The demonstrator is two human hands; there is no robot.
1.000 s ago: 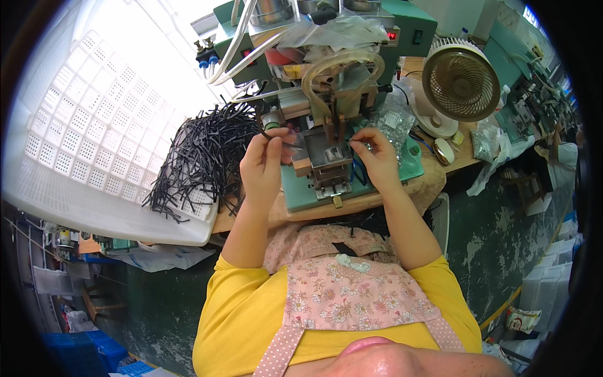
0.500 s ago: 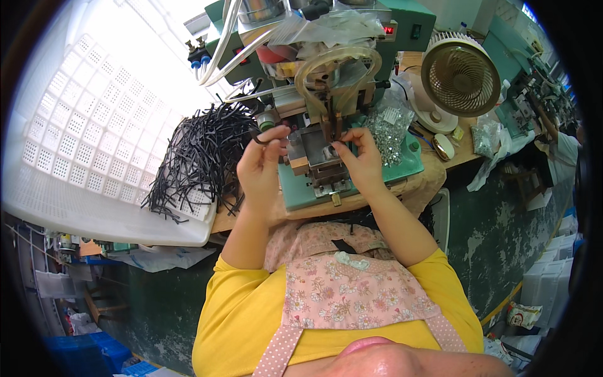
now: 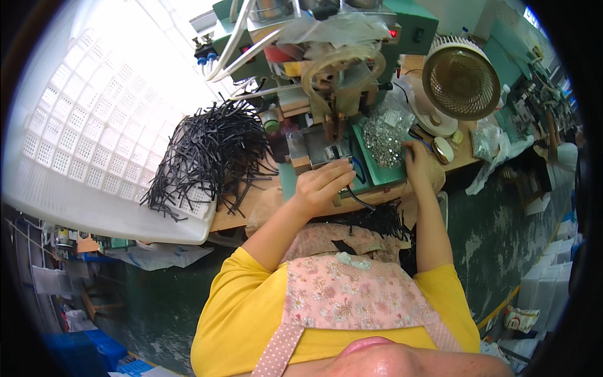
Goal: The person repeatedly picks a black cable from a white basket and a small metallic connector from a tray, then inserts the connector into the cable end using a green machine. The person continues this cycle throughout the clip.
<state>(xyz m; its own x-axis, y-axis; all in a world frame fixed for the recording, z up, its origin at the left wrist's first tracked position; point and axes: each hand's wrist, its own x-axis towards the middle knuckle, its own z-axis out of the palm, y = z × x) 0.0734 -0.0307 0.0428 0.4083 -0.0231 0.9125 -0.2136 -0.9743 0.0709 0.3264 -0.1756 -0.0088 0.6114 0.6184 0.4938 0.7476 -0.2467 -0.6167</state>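
We see one black strip (image 3: 362, 200) at the near edge of the press machine (image 3: 405, 39), trailing toward the near right from under the fingertips of our left hand (image 3: 322, 186). We judge it light, soft and bendy, unlikely to break, perhaps a little slippery; pinching it flat close to one end should control it best, since the free length would flop. It looks narrow, dark and slightly curved, with no pattern that we can make out.

Our left hand lies palm down with its fingers close together, just beside the metal block (image 3: 303, 143); we cannot tell whether they grip the strip. A blue cord (image 3: 358, 168) loops just beyond them. Our right hand (image 3: 421, 168) has its fingers bent beside the small shiny metal pieces (image 3: 382, 141) on the right; whether it holds any is hidden.

Farther left, we have a tangled heap of similar strips (image 3: 207, 154) on the white perforated basket (image 3: 94, 217). At the far right stands a fan (image 3: 461, 83).
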